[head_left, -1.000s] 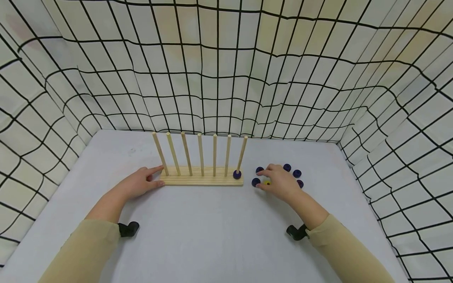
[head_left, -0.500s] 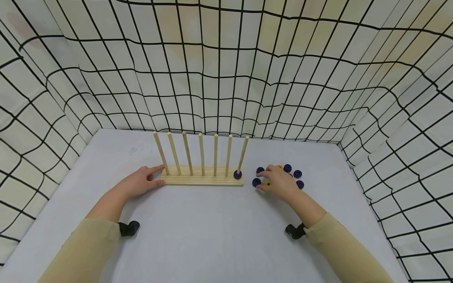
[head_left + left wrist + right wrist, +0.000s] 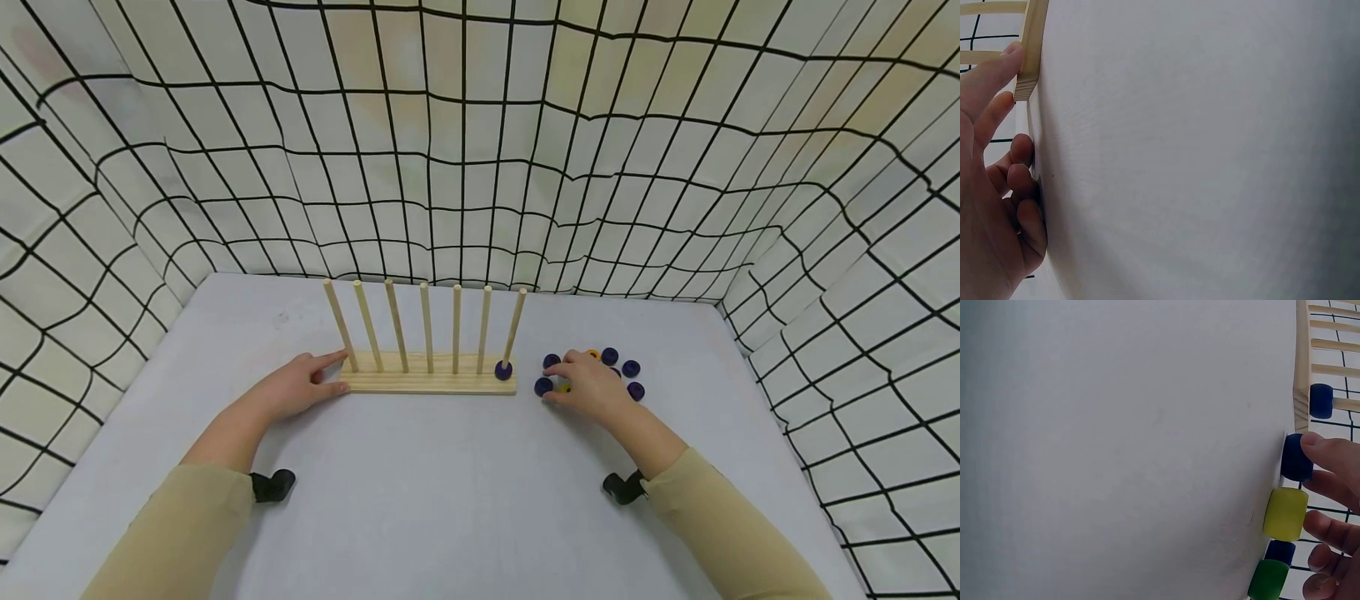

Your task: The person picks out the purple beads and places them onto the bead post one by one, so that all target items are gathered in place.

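Observation:
A wooden stand (image 3: pixel 427 383) with a row of upright pegs lies on the white table. One dark blue bead (image 3: pixel 503 370) sits at the bottom of its rightmost peg. My left hand (image 3: pixel 292 387) touches the stand's left end with extended thumb and forefinger; its other fingers are curled beneath. My right hand (image 3: pixel 596 387) is over loose beads at the right. Its thumb touches a dark blue bead (image 3: pixel 1297 457), and the forefinger is near another blue bead (image 3: pixel 552 361). A yellow bead (image 3: pixel 1285 514) and a green bead (image 3: pixel 1269 579) lie below the hand, partly hidden in the head view.
Several dark beads, among them one bead (image 3: pixel 631 368), lie beyond the right hand, with an orange bead (image 3: pixel 594 354) partly covered. Black netting (image 3: pixel 465 158) over pale cloth encloses the table (image 3: pixel 435 492) at the back and sides. A black wrist camera (image 3: pixel 273 485) hangs below each sleeve.
The right forearm has shifted very slightly left, and the orange bead behind that hand has come into sight. The left hand, stand and beads have stayed in place.

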Tool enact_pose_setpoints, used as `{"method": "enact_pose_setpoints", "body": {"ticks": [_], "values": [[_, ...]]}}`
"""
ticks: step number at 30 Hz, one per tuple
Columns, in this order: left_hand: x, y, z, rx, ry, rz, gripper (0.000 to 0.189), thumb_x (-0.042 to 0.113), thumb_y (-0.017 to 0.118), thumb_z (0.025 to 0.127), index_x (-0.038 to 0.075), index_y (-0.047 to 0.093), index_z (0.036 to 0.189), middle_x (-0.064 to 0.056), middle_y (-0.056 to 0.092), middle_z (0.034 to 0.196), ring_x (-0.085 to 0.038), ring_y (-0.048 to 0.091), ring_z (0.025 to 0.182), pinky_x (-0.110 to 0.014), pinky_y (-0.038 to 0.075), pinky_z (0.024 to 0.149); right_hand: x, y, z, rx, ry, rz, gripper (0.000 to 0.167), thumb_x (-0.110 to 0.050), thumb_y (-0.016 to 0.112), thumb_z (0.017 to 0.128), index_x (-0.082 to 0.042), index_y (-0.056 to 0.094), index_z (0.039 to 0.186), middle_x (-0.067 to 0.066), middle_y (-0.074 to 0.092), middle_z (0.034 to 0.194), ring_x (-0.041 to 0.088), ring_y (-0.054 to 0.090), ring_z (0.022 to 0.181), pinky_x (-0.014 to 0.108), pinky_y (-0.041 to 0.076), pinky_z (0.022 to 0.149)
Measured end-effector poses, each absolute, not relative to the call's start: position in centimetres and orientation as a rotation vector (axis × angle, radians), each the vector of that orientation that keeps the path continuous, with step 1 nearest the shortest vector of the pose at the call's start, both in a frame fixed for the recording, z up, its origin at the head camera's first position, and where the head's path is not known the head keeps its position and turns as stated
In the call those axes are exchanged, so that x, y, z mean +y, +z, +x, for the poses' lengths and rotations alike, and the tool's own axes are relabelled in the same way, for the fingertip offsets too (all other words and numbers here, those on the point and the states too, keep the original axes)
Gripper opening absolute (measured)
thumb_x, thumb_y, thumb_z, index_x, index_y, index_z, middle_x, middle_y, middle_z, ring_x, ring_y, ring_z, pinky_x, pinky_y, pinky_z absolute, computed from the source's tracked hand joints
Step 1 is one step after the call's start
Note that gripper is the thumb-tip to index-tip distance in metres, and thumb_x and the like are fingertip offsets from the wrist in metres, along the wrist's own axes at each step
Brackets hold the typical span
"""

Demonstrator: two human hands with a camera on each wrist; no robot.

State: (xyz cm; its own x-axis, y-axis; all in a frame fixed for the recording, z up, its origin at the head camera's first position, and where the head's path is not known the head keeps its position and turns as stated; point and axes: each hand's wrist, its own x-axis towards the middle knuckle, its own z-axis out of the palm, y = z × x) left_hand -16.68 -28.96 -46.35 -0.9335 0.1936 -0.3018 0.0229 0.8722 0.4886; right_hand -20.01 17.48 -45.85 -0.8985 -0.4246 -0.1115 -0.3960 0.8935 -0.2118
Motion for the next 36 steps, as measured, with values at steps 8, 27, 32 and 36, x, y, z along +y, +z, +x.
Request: {"method": "enact_pose_setpoints", "body": {"ticks": [8, 27, 32, 36], "values": [[-29.00, -46.36, -16.62, 2.708, 0.692, 0.182, 0.076, 0.051, 0.063, 0.094, 0.012, 0.037, 0.154, -0.008, 0.042, 0.088, -0.021, 0.040, 0.074, -0.037, 0.032, 0.067, 17.56, -45.95, -20.18, 2.892, -0.284, -0.644, 0.041, -0.041, 0.078, 0.086, -0.021, 0.073, 0.121, 0.002, 0.059, 0.106, 0.018, 0.055, 0.088, 0.037, 0.049, 0.075], [-29.01, -46.36, -16.68, 2.701, 0.690, 0.167, 0.078, 0.053, 0.063, 0.093, 0.013, 0.036, 0.154, -0.008, 0.042, 0.089, -0.022, 0.041, 0.076, -0.038, 0.032, 0.069, 17.53, -45.51, -20.04, 2.912, -0.319, -0.645, 0.038, -0.040, 0.076, 0.088, -0.020, 0.073, 0.120, 0.000, 0.057, 0.100, 0.015, 0.050, 0.081, 0.032, 0.044, 0.066], [-29.02, -46.37, -16.68, 2.701, 0.683, 0.170, 0.078, 0.054, 0.063, 0.093, 0.014, 0.035, 0.155, -0.008, 0.042, 0.090, -0.022, 0.042, 0.078, -0.039, 0.032, 0.069, 17.63, -45.34, -20.00, 2.929, -0.308, -0.641, 0.037, -0.042, 0.075, 0.088, -0.022, 0.073, 0.120, 0.000, 0.058, 0.103, 0.016, 0.052, 0.083, 0.032, 0.045, 0.066], [-29.04, -46.49, -16.70, 2.707, 0.687, 0.175, 0.078, 0.052, 0.063, 0.093, 0.013, 0.035, 0.155, -0.008, 0.041, 0.089, -0.021, 0.040, 0.075, -0.038, 0.032, 0.068, 17.73, -45.43, -20.05, 2.944, -0.299, -0.638, 0.037, -0.042, 0.074, 0.089, -0.023, 0.072, 0.121, 0.000, 0.059, 0.105, 0.017, 0.054, 0.089, 0.033, 0.047, 0.069]]}}
